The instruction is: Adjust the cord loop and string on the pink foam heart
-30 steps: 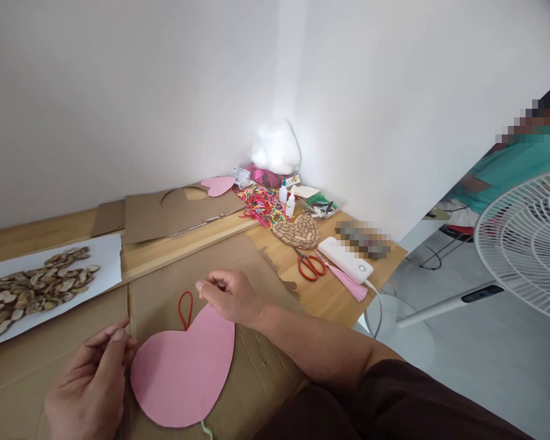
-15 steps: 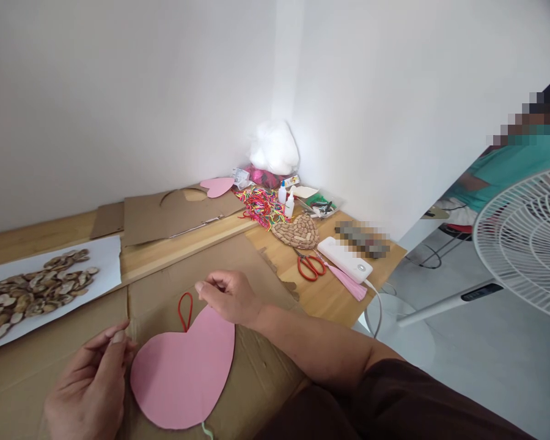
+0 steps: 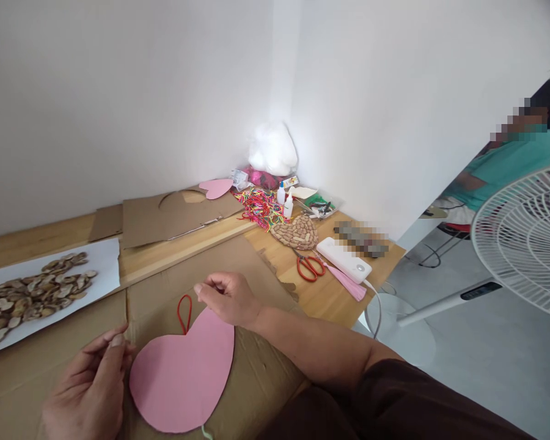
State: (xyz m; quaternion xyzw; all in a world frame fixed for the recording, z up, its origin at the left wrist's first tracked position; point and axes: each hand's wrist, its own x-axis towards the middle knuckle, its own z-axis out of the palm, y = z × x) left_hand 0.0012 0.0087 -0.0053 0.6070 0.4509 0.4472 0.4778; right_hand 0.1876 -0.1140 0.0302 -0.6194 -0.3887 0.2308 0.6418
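Head view shows a pink heart-shaped foam cutout [image 3: 181, 376] lying flat on brown corrugated cardboard [image 3: 252, 379] at the near edge of the wooden table [image 3: 330, 293], a red cord loop [image 3: 184, 311] standing out of its notch and a pale green thread end [image 3: 205, 431] showing at its point. The left hand [image 3: 89, 391] rests beside the heart's left lobe with thumb and forefinger pinched together, though what they pinch is too fine to tell; the right hand [image 3: 229, 297] hovers just above the right lobe, fingers curled loosely in a pinch, apparently empty. To handle the heart well, I judge one hand should press the foam flat while the other works the cord, so the loop stays centred. Toward the far right corner lie red-handled scissors [image 3: 309, 266], a peanut-covered heart [image 3: 297, 233] and white glue bottles [image 3: 285, 198]. No writing is legible.
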